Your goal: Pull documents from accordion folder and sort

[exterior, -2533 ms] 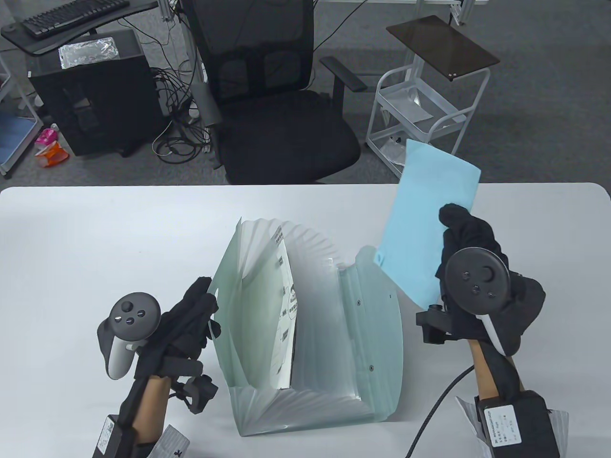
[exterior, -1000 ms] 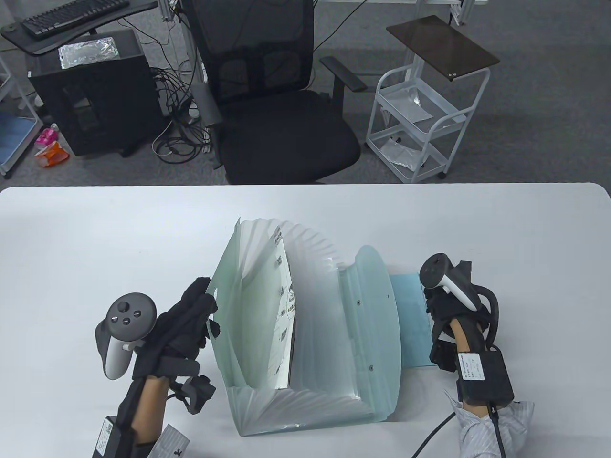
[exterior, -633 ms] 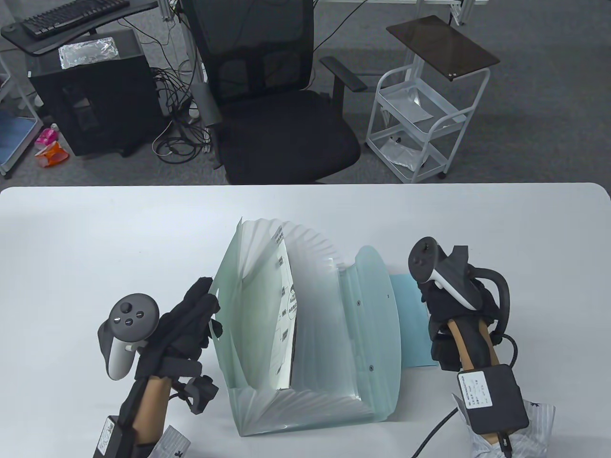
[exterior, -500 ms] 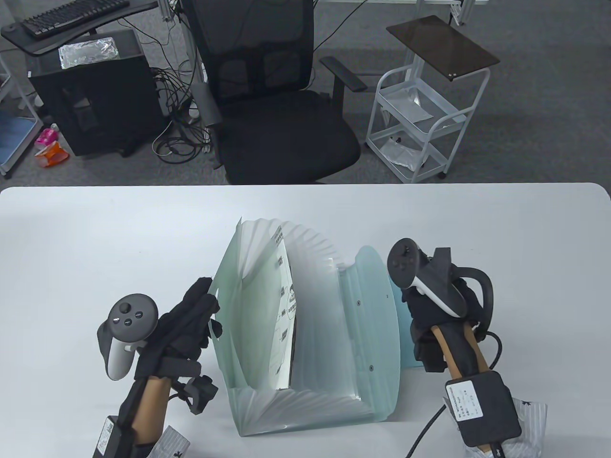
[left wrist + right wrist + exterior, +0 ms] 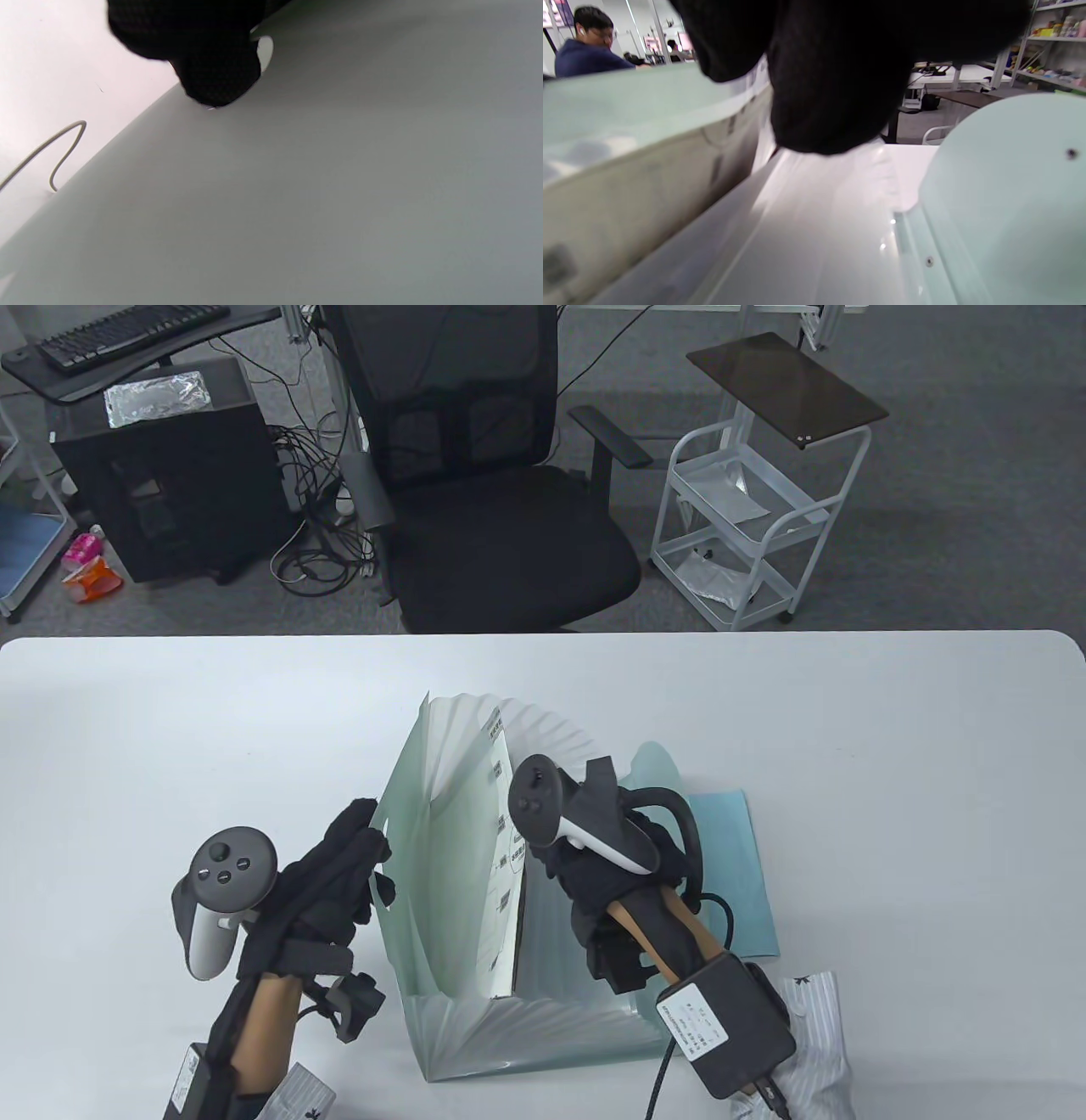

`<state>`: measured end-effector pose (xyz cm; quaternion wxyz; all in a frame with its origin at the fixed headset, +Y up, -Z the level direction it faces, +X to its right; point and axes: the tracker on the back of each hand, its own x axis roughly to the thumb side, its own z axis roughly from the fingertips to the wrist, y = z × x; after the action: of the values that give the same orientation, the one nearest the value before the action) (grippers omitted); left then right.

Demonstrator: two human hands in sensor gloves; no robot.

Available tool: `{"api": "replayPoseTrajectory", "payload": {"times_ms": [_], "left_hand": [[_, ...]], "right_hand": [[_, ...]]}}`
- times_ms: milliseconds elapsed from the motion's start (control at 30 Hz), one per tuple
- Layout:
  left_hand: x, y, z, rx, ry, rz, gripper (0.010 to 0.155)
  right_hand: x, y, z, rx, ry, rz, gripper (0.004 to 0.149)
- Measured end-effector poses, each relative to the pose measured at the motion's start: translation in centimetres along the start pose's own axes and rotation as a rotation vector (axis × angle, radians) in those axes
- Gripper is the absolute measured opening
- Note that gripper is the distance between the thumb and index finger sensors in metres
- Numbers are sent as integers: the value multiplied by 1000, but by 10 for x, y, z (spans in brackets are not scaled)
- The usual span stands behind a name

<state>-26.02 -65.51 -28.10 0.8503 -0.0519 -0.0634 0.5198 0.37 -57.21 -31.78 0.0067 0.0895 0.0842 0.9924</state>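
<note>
A translucent green accordion folder (image 5: pixel 441 899) stands open on the white table (image 5: pixel 170 712). My left hand (image 5: pixel 369 836) grips the folder's left cover at its edge; in the left wrist view a gloved fingertip (image 5: pixel 216 63) presses on the cover (image 5: pixel 318 190). My right hand (image 5: pixel 551 861) is over the open pockets, beside a white printed document (image 5: pixel 501 916) that stands inside. In the right wrist view its fingers (image 5: pixel 831 84) hang above the pockets (image 5: pixel 818 237) and hold nothing that I can see. A light blue sheet (image 5: pixel 738 857) lies flat on the table right of the folder.
The folder's flap (image 5: pixel 657 763) lies open to the right, partly over the blue sheet. A black office chair (image 5: pixel 509 517) and a white cart (image 5: pixel 747 517) stand beyond the table's far edge. An elastic cord (image 5: pixel 55 156) lies on the table by the left cover.
My right hand laid the blue sheet flat on the table right of the folder, let it go, then moved left over the open pockets. The left hand kept its grip on the cover.
</note>
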Motion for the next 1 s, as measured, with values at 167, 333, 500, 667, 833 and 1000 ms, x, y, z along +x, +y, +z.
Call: {"api": "replayPoseTrajectory", "payload": {"times_ms": [167, 333, 500, 667, 833, 1000], "left_hand": [[0, 1, 0, -2, 0, 3, 67], [0, 1, 0, -4, 0, 4, 67], [-1, 1, -1, -5, -1, 4, 67], [-1, 1, -1, -6, 0, 6, 67], [-1, 1, -1, -6, 0, 4, 67], [-1, 1, -1, -3, 0, 2, 67]], "right_hand": [[14, 9, -15, 50, -2, 5, 45], [21, 15, -23, 85, 14, 40, 42], [21, 17, -27, 88, 2, 37, 40], [8, 8, -20, 59, 21, -8, 39], [-21, -15, -5, -10, 63, -93, 38], [-58, -37, 10, -63, 107, -229, 38]]}}
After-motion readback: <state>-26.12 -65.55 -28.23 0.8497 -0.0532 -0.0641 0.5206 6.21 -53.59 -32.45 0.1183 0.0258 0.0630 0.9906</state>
